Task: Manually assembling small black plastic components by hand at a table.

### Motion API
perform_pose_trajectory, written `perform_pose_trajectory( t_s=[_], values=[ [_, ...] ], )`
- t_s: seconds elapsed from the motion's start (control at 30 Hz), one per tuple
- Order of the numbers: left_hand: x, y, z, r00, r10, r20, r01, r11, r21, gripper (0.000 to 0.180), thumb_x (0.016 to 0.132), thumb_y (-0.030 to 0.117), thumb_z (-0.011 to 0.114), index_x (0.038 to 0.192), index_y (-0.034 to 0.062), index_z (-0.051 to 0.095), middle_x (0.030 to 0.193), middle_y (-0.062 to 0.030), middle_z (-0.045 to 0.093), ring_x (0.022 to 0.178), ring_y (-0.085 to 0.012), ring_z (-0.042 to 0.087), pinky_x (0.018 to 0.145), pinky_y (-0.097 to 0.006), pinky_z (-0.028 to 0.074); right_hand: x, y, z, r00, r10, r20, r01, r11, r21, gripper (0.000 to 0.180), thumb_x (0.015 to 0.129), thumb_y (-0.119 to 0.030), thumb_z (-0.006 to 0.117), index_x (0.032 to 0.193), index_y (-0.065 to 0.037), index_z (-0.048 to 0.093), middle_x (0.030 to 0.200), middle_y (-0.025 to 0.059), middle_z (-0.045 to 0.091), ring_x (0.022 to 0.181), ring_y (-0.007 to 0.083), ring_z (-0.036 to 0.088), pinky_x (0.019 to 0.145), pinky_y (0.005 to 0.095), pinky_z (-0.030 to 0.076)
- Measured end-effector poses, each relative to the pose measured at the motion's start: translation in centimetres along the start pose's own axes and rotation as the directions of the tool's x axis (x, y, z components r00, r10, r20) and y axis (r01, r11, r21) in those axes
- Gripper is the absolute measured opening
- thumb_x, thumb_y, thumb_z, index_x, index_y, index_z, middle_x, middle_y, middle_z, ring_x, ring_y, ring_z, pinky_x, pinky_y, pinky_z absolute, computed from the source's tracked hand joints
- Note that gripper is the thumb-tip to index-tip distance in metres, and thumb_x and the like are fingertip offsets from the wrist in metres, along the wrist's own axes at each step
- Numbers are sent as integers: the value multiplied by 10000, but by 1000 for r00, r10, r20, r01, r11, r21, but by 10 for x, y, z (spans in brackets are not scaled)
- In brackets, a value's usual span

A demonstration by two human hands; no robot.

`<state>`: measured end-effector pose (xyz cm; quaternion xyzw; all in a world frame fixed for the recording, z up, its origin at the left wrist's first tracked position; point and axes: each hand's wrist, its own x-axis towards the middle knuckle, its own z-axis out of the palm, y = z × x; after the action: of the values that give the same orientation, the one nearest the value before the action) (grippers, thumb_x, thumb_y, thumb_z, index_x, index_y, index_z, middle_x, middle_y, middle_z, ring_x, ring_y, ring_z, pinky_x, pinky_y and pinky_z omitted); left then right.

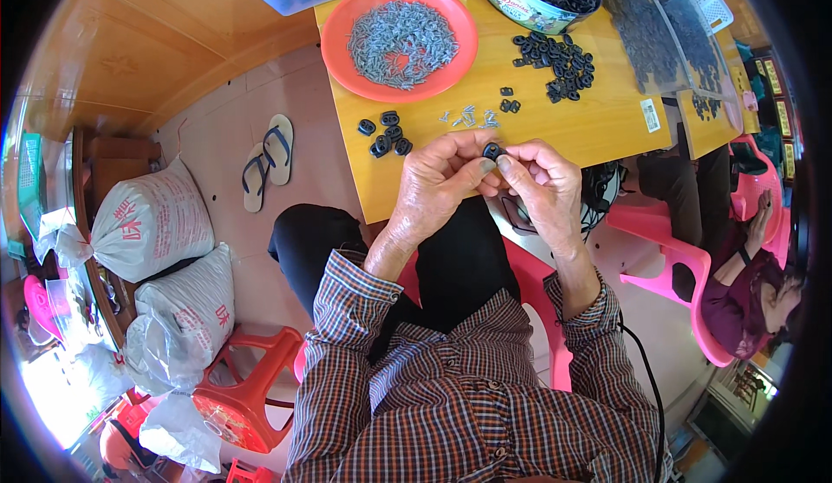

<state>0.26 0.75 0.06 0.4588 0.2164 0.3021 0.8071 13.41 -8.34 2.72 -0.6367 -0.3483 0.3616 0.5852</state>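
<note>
Over the table's near edge, a small black plastic cord lock (491, 150) is pinched between both hands. My left hand (440, 178) grips it from the left with thumb and fingers; my right hand (548, 185) closes on it from the right. Just beyond my fingers lies a scatter of small silver metal pieces (472, 117), too fine to tell whether springs or pins. A few similar black cord locks (387, 133) sit left of my left hand. Farther off are several loose black parts (509, 102) and a bigger pile of them (562, 65).
A red plate (333, 43) full of silver pieces stands on the yellow table (598, 132). Behind are a round tin (525, 15) of black parts and a clear bin (637, 32). Sandals (277, 149), white sacks (156, 223) and a red stool (251, 383) are left; another person (737, 301) sits right.
</note>
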Motion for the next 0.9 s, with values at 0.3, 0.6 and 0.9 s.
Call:
perform_pose_trajectory(
  t_s=[0.3, 0.6, 0.9],
  values=[
    [-1, 0, -1, 1000, 14, -13, -13, 995, 96, 226, 882, -72, 548, 1095, -28, 612, 939, -58, 623, 775, -104, 644, 683, -235, 568, 0, -6, 2, 987, 158, 33, -159, 987, 22, 149, 885, -121, 643, 946, 14, 624, 695, 10, 600, 560, 40, 542, 498, 167, 424],
    [1, 4, -3, 996, -13, -89, 19, 998, 59, 212, 883, -42, 561, 1091, -35, 601, 895, -100, 658, 741, -138, 656, 663, -268, 570, -1, -8, 0, 991, 131, 31, -132, 991, 26, 183, 911, -138, 613, 987, 28, 619, 771, 51, 630, 577, 71, 573, 503, 175, 445],
    [3, 3, -7, 994, -65, -91, 55, 992, -112, 217, 891, -2, 572, 1105, -35, 589, 868, -84, 642, 727, -136, 655, 637, -259, 570, -1, -3, -1, 996, 84, 31, -89, 974, 210, 203, 891, -47, 609, 1067, 55, 609, 879, 114, 654, 710, 125, 629, 605, 221, 501]
  ],
)
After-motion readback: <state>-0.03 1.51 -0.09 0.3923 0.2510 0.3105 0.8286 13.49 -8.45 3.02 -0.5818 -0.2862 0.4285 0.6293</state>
